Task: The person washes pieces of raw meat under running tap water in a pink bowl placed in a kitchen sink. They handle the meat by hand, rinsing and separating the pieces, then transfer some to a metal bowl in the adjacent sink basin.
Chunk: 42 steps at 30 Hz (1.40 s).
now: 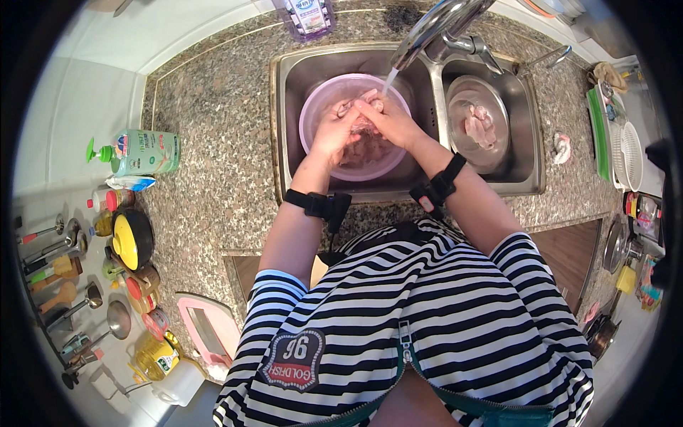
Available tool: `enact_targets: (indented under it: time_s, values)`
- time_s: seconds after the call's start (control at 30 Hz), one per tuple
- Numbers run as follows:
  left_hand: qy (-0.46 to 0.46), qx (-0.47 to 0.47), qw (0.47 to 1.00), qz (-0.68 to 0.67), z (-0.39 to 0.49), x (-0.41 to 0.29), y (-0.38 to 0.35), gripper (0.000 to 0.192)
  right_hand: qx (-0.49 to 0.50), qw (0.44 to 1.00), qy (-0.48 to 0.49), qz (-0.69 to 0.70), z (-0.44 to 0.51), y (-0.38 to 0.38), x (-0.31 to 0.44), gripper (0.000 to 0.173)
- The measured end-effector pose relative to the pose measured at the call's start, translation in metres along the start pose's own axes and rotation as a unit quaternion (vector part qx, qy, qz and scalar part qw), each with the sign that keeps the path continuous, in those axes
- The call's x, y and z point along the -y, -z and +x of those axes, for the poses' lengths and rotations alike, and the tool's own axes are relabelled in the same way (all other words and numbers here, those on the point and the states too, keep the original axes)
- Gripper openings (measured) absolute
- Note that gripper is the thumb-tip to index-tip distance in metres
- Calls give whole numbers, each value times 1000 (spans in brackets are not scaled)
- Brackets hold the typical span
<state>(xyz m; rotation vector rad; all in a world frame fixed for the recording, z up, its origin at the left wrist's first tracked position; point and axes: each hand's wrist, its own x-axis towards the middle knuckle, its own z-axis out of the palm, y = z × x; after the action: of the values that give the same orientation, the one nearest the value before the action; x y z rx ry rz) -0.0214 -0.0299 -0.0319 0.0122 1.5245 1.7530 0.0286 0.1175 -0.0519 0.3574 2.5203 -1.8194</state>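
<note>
My left hand (337, 128) and my right hand (392, 120) are together over a pink plastic basin (309, 109) in the larger sink bowl. Between them they hold a piece of raw meat (368, 99), partly covered by the fingers. Water runs from the chrome faucet (427, 32) beside my right hand into the basin. More meat (368, 152) lies in the water below my hands. In the smaller sink bowl on the right, a round metal or clear dish (459, 91) holds several pale raw pieces (480, 128); its material is not plain.
A green pump bottle (147, 152) lies at the left of the granite counter (213, 133). A purple bottle (307, 21) stands behind the sink. Jars, a yellow-and-black bowl (128, 240) and an oil bottle (157, 357) line the left. A white basket (629, 155) is at right.
</note>
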Motion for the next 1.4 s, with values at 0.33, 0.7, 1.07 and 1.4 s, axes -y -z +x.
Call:
enact_targets:
  time_s: [0.33, 0.7, 1.07, 1.4]
  values:
    - [-52, -41, 985, -161, -2, 5, -2, 37, -8, 957, -86, 276, -8, 1, 12, 49]
    - [-93, -102, 988, -69, 1, 0, -17, 25, -82, 974, 55, -206, -25, -3, 37, 66]
    - [-48, -155, 985, -60, -5, -11, -29, 32, -121, 975, 84, -166, -27, -5, 41, 40]
    - [-97, -177, 978, -56, -10, -8, -41, 27, -129, 988, 69, -41, -20, -13, 14, 39]
